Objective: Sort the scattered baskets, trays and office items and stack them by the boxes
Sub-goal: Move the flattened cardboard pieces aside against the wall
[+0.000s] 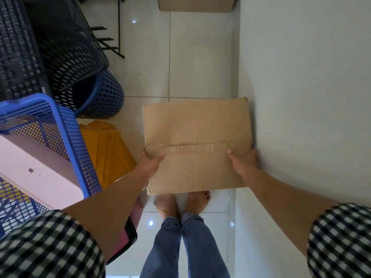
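The left hand [151,163] and right hand [244,160] clasp the cardboard box [197,127] at its sides; next, probably, lowering it beside the wall [301,77].

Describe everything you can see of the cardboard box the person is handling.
The cardboard box is plain brown, closed, with its broad top face towards the camera. A seam sealed with clear glossy tape runs across it from side to side, and the surface is creased, with a dented far right corner. The left hand grips its left edge and the right hand its right edge, thumbs on top. Its right side lies along the white wall, and its near edge overlaps the bare feet. Whether it rests on the floor cannot be told.
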### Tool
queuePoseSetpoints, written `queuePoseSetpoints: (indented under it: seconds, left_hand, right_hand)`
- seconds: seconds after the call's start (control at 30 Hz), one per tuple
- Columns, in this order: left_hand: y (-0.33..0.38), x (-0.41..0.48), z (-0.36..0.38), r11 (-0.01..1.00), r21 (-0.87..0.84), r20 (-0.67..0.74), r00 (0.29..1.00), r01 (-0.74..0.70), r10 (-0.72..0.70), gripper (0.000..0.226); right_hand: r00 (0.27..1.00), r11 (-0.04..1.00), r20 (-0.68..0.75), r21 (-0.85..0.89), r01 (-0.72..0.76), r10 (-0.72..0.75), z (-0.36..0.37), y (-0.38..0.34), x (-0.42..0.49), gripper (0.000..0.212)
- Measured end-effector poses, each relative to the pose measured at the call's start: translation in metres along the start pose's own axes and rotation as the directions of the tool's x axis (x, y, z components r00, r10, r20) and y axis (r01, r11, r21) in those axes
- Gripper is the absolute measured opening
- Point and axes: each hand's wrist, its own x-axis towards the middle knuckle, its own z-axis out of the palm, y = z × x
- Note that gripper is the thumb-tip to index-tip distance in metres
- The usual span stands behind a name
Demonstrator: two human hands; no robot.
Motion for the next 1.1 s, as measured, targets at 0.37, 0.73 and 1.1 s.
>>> queuePoseSetpoints:
  seconds: [0.37, 0.73, 1.1]
  left_hand:
    - [0.029, -0.094, -0.061, 0.99, -0.022, -0.061, 0.989, -0.136, 0.135, 0.062]
    - [0.147, -0.225, -0.113, 0.909, 0.009, -0.081, 0.906, -0.416, 0.415, 0.061]
    - [0.341, -0.239, -0.166, 0.849, -0.08, -0.018, 0.852, -0.522, 0.523, 0.06]
  right_hand:
    - [0.993, 0.986, -0.063, 0.127, 0.106, -0.099, -0.071, -0.05, -0.093, 0.075]
    - [0.979, 0.927, -0.172, 0.337, 0.166, -0.113, -0.185, -0.128, -0.208, 0.08]
    - [0.938, 0.908, -0.291, 0.314, 0.278, -0.187, -0.255, -0.316, -0.229, 0.088]
